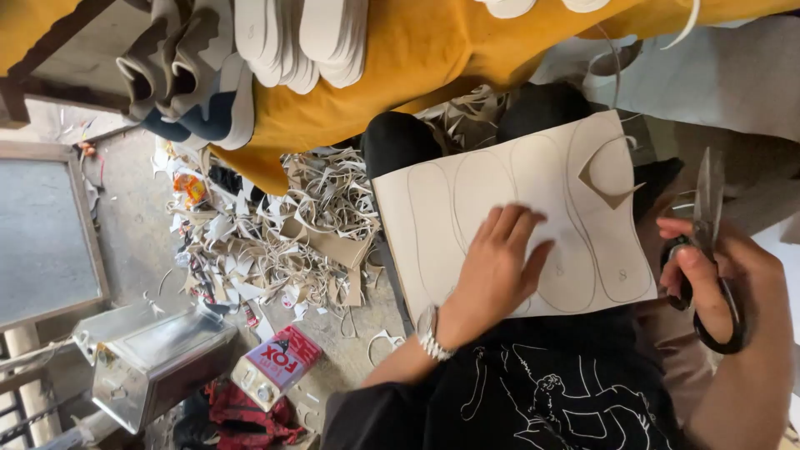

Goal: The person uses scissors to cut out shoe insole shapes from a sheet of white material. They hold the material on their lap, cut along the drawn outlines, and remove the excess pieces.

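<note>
A person holds a pale cardboard sheet with traced insole outlines (467,200) on the lap.

The left hand (497,265) lies flat on the sheet, fingers spread and pressing it down. Just right of the sheet, the right hand (723,275) is closed around the black handles of large steel scissors (708,225); the blades seem a little open. Left of the sheet, a pile of cardboard scraps (283,242) covers the floor, and above the sheet stacked white insoles (304,42) rest on yellow cloth (417,58).

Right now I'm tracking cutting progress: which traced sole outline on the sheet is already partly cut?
The rightmost outline, nearest the scissors: its top flap curls up; the others lie flat.
</note>
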